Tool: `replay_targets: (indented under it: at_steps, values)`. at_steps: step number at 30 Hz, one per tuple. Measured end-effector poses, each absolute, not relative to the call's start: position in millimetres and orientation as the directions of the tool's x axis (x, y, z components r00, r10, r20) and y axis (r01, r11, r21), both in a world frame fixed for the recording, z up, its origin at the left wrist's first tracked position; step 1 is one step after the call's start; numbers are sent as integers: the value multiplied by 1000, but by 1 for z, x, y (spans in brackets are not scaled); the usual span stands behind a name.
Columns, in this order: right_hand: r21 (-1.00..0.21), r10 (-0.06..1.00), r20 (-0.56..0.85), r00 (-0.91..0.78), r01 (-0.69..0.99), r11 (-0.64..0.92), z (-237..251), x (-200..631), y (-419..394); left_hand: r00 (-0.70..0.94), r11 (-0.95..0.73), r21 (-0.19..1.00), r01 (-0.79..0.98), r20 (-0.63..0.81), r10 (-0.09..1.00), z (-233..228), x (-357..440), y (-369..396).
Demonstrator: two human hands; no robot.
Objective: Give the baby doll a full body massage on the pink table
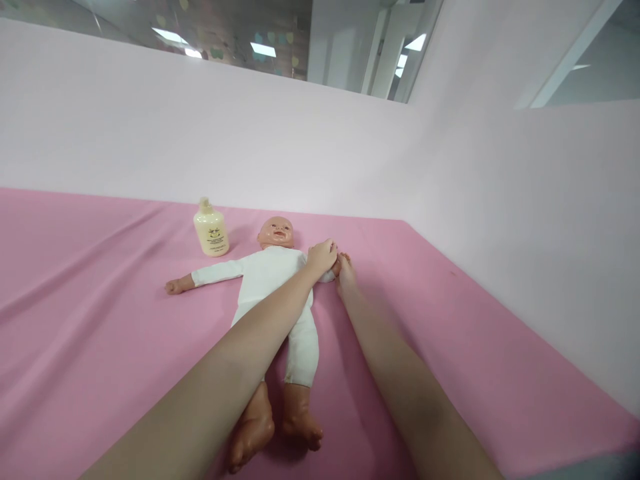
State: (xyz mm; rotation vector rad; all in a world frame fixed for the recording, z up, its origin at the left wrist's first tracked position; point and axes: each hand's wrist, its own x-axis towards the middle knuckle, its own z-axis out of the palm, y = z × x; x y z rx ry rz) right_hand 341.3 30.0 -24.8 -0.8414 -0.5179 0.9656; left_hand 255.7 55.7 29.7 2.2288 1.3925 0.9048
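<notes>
Left forearm (210, 380): nearest the camera; enters from lower left, crossing above the torso and legs of a doll (267, 270).
Right forearm (400, 373): enters from lower right, beside the doll, over bare sheet (500, 373).
Left hand (323, 255): fingers curled over the doll's right-of-frame arm, near its cuff; fingertips partly hidden.
Right hand (346, 272): closed about the end of that same arm, at the doll's hand, just beside the left hand; most fingers out of sight.
Doll, placing: on its back on the pink sheet, mid-frame; face up, head by the wall (150, 127), feet toward the camera.
Doll, long axis: runs roughly away from the camera, head farthest; left-of-frame arm stretched out sideways, close to square with the torso.
Doll, dress: white cloth suit; head, hands and feet bare.
Bottle (212, 232): pale yellow, upright, capped, dark print on front; near the doll's head, left of it, not touching; contents cannot be made out.
Sheet: pink, creased at left.
Wall: white, behind the sheet.
Glass pane (225, 40): above the wall, showing lit ceiling panels.
</notes>
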Motion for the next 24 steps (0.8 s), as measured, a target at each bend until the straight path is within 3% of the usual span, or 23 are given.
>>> replay_targets:
  at_steps: [9,16,24]
  values:
    - [-814,872,14,489,-501,294,-23,341,28,337,-476,637,607,335,880,27,257,58]
    - [-821,944,30,329,-531,211,-21,342,27,366,-500,684,531,347,863,26,258,57]
    - [-791,921,21,389,-557,253,-23,346,33,409,-519,728,449,349,843,25,260,58]
